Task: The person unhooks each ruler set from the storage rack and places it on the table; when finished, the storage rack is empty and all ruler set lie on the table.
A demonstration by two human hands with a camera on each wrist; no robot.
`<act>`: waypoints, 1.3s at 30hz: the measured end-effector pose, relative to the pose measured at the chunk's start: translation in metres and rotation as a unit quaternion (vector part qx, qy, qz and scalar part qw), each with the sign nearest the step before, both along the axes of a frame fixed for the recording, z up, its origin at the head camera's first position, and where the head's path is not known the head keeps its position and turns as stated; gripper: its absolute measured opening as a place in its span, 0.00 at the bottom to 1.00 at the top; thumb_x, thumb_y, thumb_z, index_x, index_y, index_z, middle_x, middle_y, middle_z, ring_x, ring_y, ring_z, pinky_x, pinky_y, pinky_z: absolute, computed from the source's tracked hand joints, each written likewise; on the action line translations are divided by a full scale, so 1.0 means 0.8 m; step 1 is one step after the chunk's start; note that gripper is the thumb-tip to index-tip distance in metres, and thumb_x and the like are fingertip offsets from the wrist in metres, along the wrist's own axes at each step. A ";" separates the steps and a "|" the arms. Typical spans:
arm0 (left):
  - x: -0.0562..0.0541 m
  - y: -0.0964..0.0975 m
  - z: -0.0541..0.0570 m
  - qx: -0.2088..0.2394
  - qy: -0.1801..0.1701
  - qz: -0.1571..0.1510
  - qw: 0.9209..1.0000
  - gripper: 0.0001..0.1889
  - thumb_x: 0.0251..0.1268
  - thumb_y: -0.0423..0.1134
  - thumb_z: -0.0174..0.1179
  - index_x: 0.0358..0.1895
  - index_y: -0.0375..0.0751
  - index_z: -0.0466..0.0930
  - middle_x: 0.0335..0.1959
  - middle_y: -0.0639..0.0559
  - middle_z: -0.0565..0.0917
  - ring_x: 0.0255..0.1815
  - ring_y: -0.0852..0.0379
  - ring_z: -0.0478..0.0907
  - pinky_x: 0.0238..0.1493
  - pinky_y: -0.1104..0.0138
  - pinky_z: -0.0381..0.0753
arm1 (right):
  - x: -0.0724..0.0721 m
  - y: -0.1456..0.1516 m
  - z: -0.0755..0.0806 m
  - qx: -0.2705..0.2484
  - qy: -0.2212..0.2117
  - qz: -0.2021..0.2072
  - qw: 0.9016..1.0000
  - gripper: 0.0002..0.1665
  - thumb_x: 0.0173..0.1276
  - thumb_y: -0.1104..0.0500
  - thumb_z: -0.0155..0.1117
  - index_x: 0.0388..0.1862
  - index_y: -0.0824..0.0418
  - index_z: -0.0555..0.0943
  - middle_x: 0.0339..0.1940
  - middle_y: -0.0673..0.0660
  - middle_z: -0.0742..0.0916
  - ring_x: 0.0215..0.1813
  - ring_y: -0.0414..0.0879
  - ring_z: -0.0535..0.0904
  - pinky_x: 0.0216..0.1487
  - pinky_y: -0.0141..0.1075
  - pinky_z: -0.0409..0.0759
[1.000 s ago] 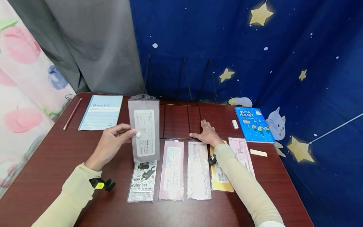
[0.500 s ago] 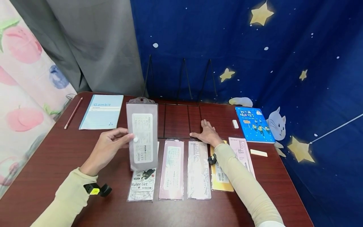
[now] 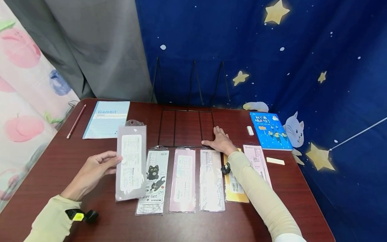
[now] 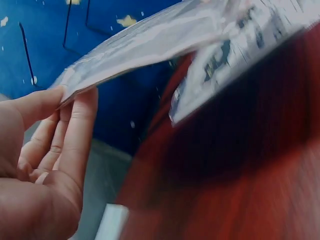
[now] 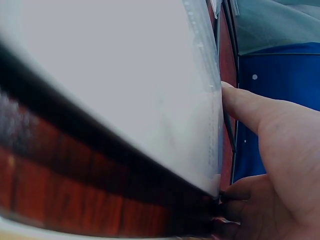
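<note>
My left hand pinches the left edge of a ruler-set package between thumb and fingers. The package is clear plastic, with its white label side up, raised and tilted over the table. It partly covers a cat-printed ruler-set package lying below. In the left wrist view, the pinched package bends slightly away from the fingertips. My right hand rests with spread fingers at the front right corner of a black wire rack. Near its wrist lie a clear package and a yellow package.
A pink package lies in the middle of the row, another pink package at its right end. Around them are a notebook, a pencil, a blue book, a white eraser and a cream strip.
My left hand has carried the package left and toward me, away from the rack, uncovering most of the cat-printed package. My right hand has stayed at the rack's corner.
</note>
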State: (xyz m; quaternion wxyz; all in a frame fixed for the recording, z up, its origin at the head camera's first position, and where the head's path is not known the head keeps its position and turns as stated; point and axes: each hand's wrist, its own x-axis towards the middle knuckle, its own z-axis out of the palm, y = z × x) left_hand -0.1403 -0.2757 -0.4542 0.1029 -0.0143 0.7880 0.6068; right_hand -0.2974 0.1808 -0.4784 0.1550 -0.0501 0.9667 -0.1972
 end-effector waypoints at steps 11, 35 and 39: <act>0.000 -0.022 -0.029 -0.034 -0.069 -0.008 0.997 0.30 0.77 0.49 0.61 0.66 0.24 0.74 0.47 0.60 0.86 0.44 0.71 0.85 0.47 0.68 0.88 | 0.001 -0.001 0.001 -0.003 -0.001 -0.003 1.000 0.66 0.69 0.30 0.63 0.86 0.65 0.44 0.88 0.63 0.47 0.89 0.58 0.39 0.86 0.56 0.40; -0.014 -0.025 -0.030 -0.197 -0.055 -0.044 0.978 0.25 0.73 0.48 0.66 0.56 0.26 0.83 0.38 0.46 0.89 0.33 0.61 0.86 0.36 0.66 0.89 | 0.001 0.001 0.000 -0.010 -0.003 -0.006 1.000 0.66 0.69 0.30 0.64 0.86 0.64 0.44 0.88 0.62 0.47 0.89 0.57 0.38 0.86 0.55 0.39; -0.018 -0.023 -0.024 -0.262 -0.041 -0.047 0.963 0.22 0.70 0.50 0.68 0.50 0.30 0.87 0.29 0.52 0.89 0.27 0.59 0.85 0.32 0.66 0.85 | 0.002 0.000 0.000 -0.010 -0.003 -0.005 1.000 0.66 0.69 0.30 0.64 0.86 0.64 0.44 0.88 0.62 0.47 0.89 0.57 0.38 0.86 0.55 0.39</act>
